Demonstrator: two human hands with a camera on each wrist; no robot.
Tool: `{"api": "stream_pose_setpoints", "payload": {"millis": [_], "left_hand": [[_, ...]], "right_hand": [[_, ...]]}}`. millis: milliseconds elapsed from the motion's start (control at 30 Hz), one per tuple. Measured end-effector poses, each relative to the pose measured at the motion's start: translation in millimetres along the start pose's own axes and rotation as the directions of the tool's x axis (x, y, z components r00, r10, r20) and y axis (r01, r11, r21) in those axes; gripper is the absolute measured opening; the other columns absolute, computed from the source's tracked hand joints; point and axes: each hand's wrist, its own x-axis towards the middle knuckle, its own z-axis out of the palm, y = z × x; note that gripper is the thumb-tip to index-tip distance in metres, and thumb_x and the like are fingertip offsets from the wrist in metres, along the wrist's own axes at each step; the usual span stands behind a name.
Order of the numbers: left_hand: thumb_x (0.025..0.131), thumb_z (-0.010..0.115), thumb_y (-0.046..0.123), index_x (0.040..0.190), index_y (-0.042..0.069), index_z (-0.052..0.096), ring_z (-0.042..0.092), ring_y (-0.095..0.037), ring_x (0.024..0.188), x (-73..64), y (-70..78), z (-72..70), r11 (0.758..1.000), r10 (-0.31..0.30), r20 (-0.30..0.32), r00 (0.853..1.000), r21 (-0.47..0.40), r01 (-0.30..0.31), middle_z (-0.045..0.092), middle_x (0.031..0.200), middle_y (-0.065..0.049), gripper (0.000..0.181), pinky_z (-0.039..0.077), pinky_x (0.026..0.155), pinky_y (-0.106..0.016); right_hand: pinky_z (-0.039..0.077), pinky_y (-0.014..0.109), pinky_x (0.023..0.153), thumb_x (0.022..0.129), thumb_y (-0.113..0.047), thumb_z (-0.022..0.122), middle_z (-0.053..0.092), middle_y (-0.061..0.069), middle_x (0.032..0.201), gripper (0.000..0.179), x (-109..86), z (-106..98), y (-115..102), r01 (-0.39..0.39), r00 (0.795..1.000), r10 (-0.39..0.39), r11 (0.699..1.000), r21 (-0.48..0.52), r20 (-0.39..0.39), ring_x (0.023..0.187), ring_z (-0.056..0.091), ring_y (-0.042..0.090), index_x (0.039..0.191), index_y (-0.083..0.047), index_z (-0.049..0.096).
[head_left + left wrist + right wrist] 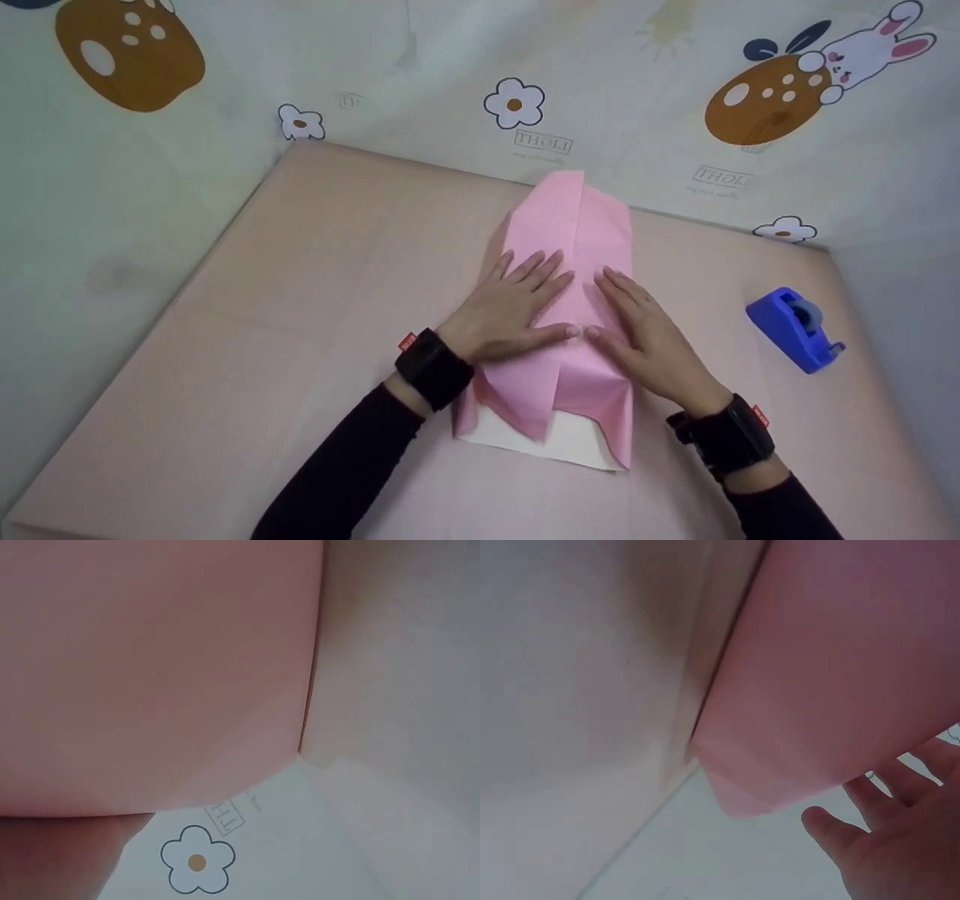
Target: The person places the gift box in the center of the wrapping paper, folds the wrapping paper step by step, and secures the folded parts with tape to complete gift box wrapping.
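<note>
Pink paper (547, 225) is wrapped over a box-like object, with an overlapping seam running lengthwise along its top. At the near end the paper hangs in loose flaps, and a white inner part (581, 439) shows beneath them. My left hand (510, 315) rests on the left half of the paper, fingers spread. On the right half lies my right hand (656, 341), fingers extended, its thumb close to the left thumb near the seam. The side of the pink wrapping fills much of the left wrist view, and the right wrist view shows its far corner beside my fingers (885, 802).
A blue tape dispenser (787, 337) with a roll in it stands to the right on the pinkish table (300, 285). Behind the table's back edge hangs a pale sheet (427, 75) printed with flowers and rabbits. Black bands (433, 369) circle both wrists.
</note>
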Motion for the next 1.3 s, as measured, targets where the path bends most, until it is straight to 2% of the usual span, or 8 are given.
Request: {"api": "stream_pose_setpoints", "payload": {"millis": [200,367,567,667,900,1067,1167,1300], "left_hand": [[0.101,0.046,0.057,0.157,0.017,0.038,0.016,-0.024,0.159,-15.0,-0.8,-2.1,0.986,0.060,-0.151,0.987,-0.146,-0.083,0.024,0.170,-0.004,0.069,0.005,0.130,-0.050],[0.095,0.056,0.063,0.158,0.018,0.037,0.013,-0.026,0.160,-34.9,-3.2,-2.4,0.985,0.083,-0.092,0.992,-0.145,-0.096,0.025,0.169,-0.006,0.080,0.007,0.131,-0.047],[0.094,0.058,0.063,0.160,0.018,0.031,0.012,-0.030,0.160,-40.6,-3.5,5.5,0.995,0.099,-0.068,0.993,-0.011,-0.100,0.022,0.170,-0.009,0.084,0.010,0.130,-0.052],[0.094,0.061,0.060,0.160,0.019,0.032,0.017,-0.032,0.158,-41.9,0.6,10.3,0.992,0.101,-0.102,0.990,0.089,-0.092,0.025,0.169,-0.010,0.083,0.016,0.128,-0.055],[0.090,0.069,0.053,0.156,0.018,0.039,0.034,-0.037,0.152,-44.0,11.2,20.3,0.935,0.104,-0.191,0.976,0.354,-0.030,0.036,0.164,-0.013,0.080,0.033,0.120,-0.059],[0.089,0.068,0.056,0.155,0.018,0.041,0.037,-0.035,0.151,-43.5,17.5,25.2,0.908,0.074,-0.218,0.973,0.418,0.024,0.039,0.163,-0.011,0.081,0.036,0.118,-0.060],[0.092,0.064,0.059,0.157,0.014,0.038,0.031,-0.034,0.153,-44.7,17.8,25.4,0.922,0.062,-0.202,0.977,0.387,0.022,0.033,0.165,-0.011,0.083,0.033,0.120,-0.059],[0.092,0.068,0.049,0.160,0.008,0.028,0.018,-0.035,0.158,-52.4,11.9,22.4,0.977,0.059,-0.193,0.979,0.212,-0.017,0.020,0.170,-0.014,0.089,0.024,0.126,-0.053]], "right_hand": [[0.012,0.063,0.125,0.093,-0.040,0.071,0.032,0.008,0.166,0.074,-16.1,6,-9,0.069,0.997,-0.070,0.997,0.034,0.023,0.156,0.025,0.032,0.156,-0.018,0.040],[0.008,0.065,0.125,0.089,-0.047,0.074,0.033,0.009,0.166,0.079,-18.0,7,-12,0.072,0.997,-0.071,0.997,-0.009,0.025,0.157,0.023,0.033,0.155,-0.019,0.042],[0.010,0.069,0.123,0.084,-0.048,0.078,0.033,0.013,0.165,0.085,-16.9,8,-16,0.100,0.995,-0.098,0.988,-0.116,0.020,0.155,0.026,0.038,0.155,-0.017,0.043],[0.011,0.069,0.122,0.083,-0.044,0.080,0.032,0.016,0.165,0.087,-17.9,12,-19,0.108,0.994,-0.104,0.979,-0.174,0.028,0.154,0.026,0.040,0.156,-0.016,0.041],[0.019,0.063,0.124,0.084,-0.054,0.075,0.034,0.020,0.163,0.091,-11.7,10,-31,0.134,0.991,-0.127,0.969,-0.208,0.047,0.153,0.029,0.042,0.156,-0.011,0.040],[0.026,0.056,0.124,0.084,-0.061,0.073,0.039,0.017,0.161,0.095,-0.1,15,-41,0.143,0.990,-0.140,0.954,-0.263,0.029,0.150,0.036,0.037,0.155,-0.007,0.041],[0.032,0.056,0.122,0.084,-0.059,0.074,0.040,0.017,0.160,0.095,4.9,21,-48,0.147,0.989,-0.146,0.939,-0.310,0.027,0.149,0.039,0.038,0.155,-0.007,0.039],[0.036,0.055,0.119,0.082,-0.054,0.078,0.043,0.014,0.159,0.097,7.4,29,-50,0.142,0.988,-0.157,0.907,-0.396,-0.006,0.146,0.042,0.039,0.156,-0.007,0.038]]}}
